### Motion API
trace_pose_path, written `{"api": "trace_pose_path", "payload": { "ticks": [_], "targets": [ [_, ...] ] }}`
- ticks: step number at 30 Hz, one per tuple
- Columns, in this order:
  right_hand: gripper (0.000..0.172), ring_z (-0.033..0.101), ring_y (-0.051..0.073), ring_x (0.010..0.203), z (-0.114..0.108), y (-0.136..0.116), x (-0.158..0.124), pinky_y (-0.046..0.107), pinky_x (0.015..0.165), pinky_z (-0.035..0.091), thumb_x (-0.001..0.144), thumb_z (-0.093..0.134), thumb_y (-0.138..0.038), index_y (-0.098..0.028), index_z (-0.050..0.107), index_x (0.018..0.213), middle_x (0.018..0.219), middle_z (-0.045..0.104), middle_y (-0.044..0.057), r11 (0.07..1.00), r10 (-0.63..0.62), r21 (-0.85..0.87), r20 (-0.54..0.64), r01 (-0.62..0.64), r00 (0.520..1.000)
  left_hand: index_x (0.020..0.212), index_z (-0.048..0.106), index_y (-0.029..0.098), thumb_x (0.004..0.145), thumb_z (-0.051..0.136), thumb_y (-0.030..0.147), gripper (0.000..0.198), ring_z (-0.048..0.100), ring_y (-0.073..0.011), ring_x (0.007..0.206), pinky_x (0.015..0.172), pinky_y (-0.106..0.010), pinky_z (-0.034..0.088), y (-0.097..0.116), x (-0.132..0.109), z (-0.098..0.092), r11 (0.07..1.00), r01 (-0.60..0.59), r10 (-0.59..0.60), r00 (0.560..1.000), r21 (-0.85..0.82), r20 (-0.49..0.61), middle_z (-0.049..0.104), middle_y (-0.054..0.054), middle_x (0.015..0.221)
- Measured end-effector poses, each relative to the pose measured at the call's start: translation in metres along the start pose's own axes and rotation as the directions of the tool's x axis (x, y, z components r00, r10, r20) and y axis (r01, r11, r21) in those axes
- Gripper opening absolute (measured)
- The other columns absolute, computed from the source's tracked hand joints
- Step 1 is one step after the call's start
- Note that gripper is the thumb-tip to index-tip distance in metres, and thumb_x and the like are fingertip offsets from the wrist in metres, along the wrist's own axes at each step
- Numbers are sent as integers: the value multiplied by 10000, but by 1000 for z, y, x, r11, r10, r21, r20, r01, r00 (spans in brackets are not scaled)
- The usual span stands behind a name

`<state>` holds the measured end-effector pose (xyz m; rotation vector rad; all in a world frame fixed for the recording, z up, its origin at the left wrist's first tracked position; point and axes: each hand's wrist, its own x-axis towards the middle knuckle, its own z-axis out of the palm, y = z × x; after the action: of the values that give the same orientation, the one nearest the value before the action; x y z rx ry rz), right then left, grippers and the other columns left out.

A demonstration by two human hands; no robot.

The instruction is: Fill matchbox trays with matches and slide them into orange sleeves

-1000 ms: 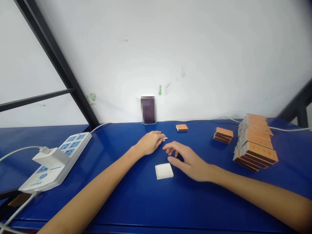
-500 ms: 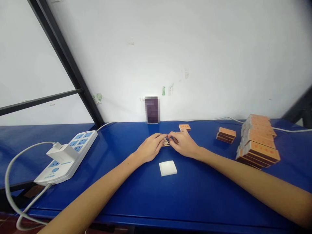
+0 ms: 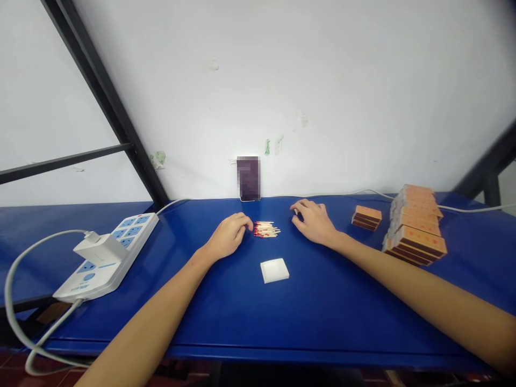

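Note:
A small pile of wooden matches [image 3: 266, 230] with red heads lies on the blue table, the heads pointing left. Just left of those heads, my left hand [image 3: 229, 236] rests with loosely bent fingers and nothing visible in them. To the right of the pile, my right hand [image 3: 313, 221] is curled over the spot where an orange matchbox lay. A small pale edge shows between its thumb and fingers; the hand covers the rest. Nearer to me lies a flat white square piece [image 3: 274, 270], touched by neither hand.
Several orange matchboxes [image 3: 419, 226] are stacked at the right, with a smaller stack [image 3: 366, 217] beside them. A white power strip [image 3: 108, 263] with a plugged-in charger stands left. A blurred phone-like device [image 3: 249, 178] leans on the wall, and a white cable runs behind.
My hands have drawn apart from the matches, left hand leftward and right hand rightward onto the orange matchbox. The match pile is now in full view. The camera has shifted slightly.

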<state>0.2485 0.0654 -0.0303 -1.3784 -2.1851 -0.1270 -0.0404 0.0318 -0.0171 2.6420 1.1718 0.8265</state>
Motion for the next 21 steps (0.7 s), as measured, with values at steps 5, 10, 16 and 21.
{"api": "trace_pose_path", "payload": {
  "ticks": [5,10,16,21],
  "targets": [
    [212,609,218,941,-6,-23,-7,377,857,415,892,486,-184,-192,657,1017,1063,671,87,964,-215,145,-75,224,974,801,600,175,835,343,35,295,571,-153,777,754,-280,437,13,3,-2,984,-30,7,992,-174,-130,628,-23,821],
    [92,508,124,617,0,-42,-13,263,605,383,826,614,-220,-195,671,893,751,595,2,932,-158,334,31,138,987,791,578,164,812,378,46,233,572,-139,727,709,-264,431,17,2,-3,960,-38,-31,970,-277,-241,622,-9,777],
    [69,522,127,677,1,-41,-14,258,632,351,817,609,-173,-194,673,828,753,582,1,932,-261,281,90,227,961,886,595,164,868,395,109,208,559,-158,738,726,-287,424,19,-2,3,976,-84,60,990,-198,-124,616,-16,787],
    [96,514,122,681,-2,-42,-15,252,639,349,819,596,-137,-183,671,858,768,576,2,912,-304,314,86,264,949,876,599,169,934,360,134,248,557,-161,739,737,-292,417,20,0,9,996,-59,55,997,-64,-51,619,-20,787]
  ]
}}
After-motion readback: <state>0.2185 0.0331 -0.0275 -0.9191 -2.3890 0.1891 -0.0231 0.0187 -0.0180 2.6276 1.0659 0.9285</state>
